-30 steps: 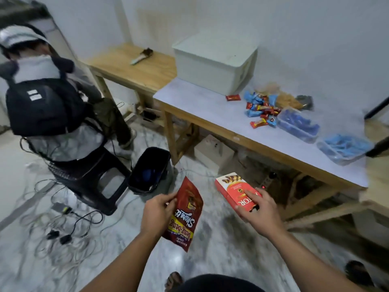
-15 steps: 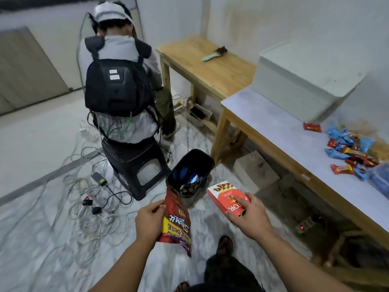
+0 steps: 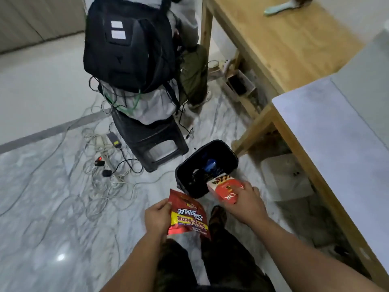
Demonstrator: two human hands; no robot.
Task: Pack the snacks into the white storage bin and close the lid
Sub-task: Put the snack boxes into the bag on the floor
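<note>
My left hand (image 3: 157, 218) holds a red snack pouch (image 3: 187, 216) with yellow lettering, low in the middle of the view. My right hand (image 3: 246, 204) grips a red and white snack box (image 3: 224, 187), held just over the near rim of a black waste bin (image 3: 207, 165) on the floor. The white storage bin (image 3: 370, 85) shows only as a pale slab at the right edge, on the white-topped table (image 3: 328, 131). The loose snacks on that table are out of view.
A person with a black backpack (image 3: 128, 43) sits on a black stool (image 3: 151, 140) ahead. Tangled cables and a power strip (image 3: 103, 163) lie on the marble floor at left. A wooden bench (image 3: 280, 36) holds a brush (image 3: 282, 5). A cardboard box (image 3: 284, 178) sits under the table.
My view has swung down and left, away from the table, toward the floor. The black waste bin has come closer, and the snack box now sits over its near rim.
</note>
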